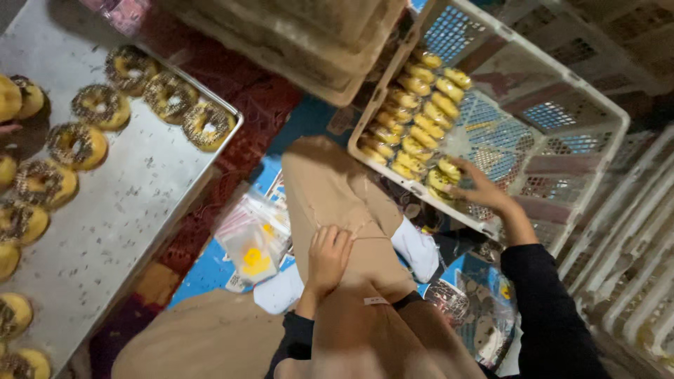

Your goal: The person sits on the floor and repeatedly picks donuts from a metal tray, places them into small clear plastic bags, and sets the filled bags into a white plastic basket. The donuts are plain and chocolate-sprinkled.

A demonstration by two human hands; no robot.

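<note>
Right hand (481,188) reaching into the white crate (604,105), fingers curled on a wrapped doughnut (444,177) at its near edge beside the packed rows, left hand (327,258) flat and open on the knee (337,203), holding nothing, tray (133,203) of sprinkled doughnuts far left.

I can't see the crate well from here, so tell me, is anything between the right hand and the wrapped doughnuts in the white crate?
Nothing visible. The right hand already rests on the nearest packed doughnuts at the near end of the white crate. The left hand lies on the person's knee.
</note>
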